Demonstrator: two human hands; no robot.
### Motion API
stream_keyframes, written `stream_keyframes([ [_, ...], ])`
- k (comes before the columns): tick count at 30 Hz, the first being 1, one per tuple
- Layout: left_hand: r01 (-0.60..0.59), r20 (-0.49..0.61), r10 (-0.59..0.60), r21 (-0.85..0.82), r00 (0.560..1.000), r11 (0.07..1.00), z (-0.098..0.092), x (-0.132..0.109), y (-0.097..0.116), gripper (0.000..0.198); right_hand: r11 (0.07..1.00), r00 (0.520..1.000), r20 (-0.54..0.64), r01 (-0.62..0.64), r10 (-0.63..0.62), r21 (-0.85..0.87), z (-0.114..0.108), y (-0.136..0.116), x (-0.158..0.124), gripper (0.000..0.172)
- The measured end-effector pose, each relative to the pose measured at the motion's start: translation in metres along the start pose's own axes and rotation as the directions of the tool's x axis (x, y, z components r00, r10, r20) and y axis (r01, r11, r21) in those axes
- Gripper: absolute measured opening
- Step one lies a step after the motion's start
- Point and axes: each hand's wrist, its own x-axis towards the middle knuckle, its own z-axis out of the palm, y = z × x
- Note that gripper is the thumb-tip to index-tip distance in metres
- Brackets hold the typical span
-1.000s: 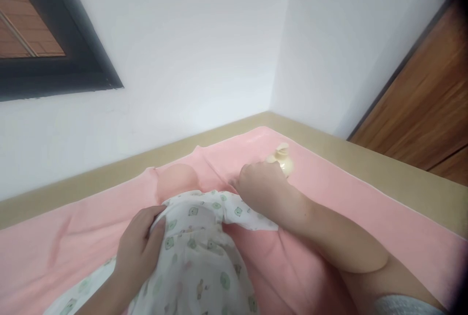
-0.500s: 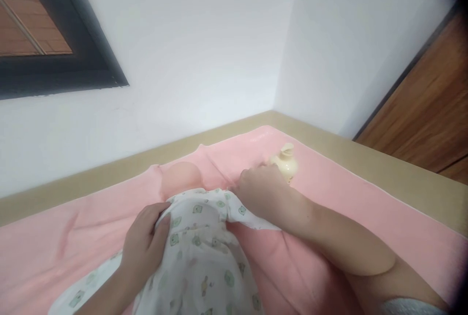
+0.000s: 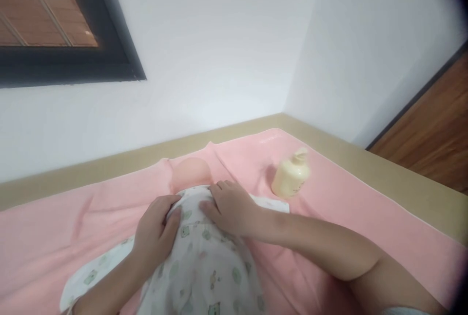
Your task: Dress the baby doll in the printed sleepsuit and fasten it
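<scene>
A white baby garment (image 3: pixel 197 246) with green animal prints covers a body-shaped form lying on a pink cloth. Beyond its neckline shows a smooth, rounded, skin-toned shape (image 3: pixel 192 170), like a doll's head; its features cannot be made out. My left hand (image 3: pixel 157 229) wraps the garment's left side, thumb on top and fingers around the edge. Across the upper right side curves my right hand (image 3: pixel 234 207), thumb on the chest and fingers near the shoulder. One sleeve (image 3: pixel 272 203) sticks out to the right behind my right wrist.
A cream pump bottle (image 3: pixel 291 178) stands upright on the pink cloth (image 3: pixel 365 222), beyond my right forearm. The cloth lies wrinkled on a tan surface (image 3: pixel 321 139) that meets white walls in a corner. A dark-framed window (image 3: pixel 109 61) is upper left, wooden panelling (image 3: pixel 431 134) right.
My right hand has moved left, from the sleeve beside the bottle onto the garment's upper right side. The bottle now shows fully. My left hand keeps its hold; the camera view has shifted slightly.
</scene>
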Motion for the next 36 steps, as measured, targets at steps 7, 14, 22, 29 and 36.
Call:
stream_keyframes([
  [7, 0.019, 0.076, -0.026, 0.090, 0.997, 0.996, -0.002, 0.003, 0.005, 0.037, 0.994, 0.993, 0.054, 0.106, -0.108, 0.033, 0.004, 0.010, 0.008, 0.045],
  [14, 0.059, 0.133, -0.072, 0.099, 0.989, 0.993, 0.000, 0.003, 0.009, 0.039, 0.958, 0.963, -0.024, 0.264, -0.268, -0.108, 0.004, 0.003, 0.003, 0.034],
  [22, 0.136, 0.162, -0.141, 0.038, 0.977, 0.990, -0.005, 0.004, 0.015, 0.040, 1.000, 0.994, 0.107, -0.022, 0.022, 0.001, 0.000, 0.007, 0.004, 0.049],
  [29, 0.129, 0.139, -0.134, 0.045, 0.981, 0.991, -0.003, 0.004, 0.013, 0.039, 0.999, 0.995, 0.095, -0.007, 0.003, 0.038, 0.006, 0.013, 0.007, 0.047],
  [36, 0.138, 0.137, -0.142, 0.033, 0.980, 0.990, -0.002, 0.003, 0.013, 0.040, 0.999, 0.997, 0.079, -0.002, -0.002, 0.042, 0.009, 0.015, 0.007, 0.045],
])
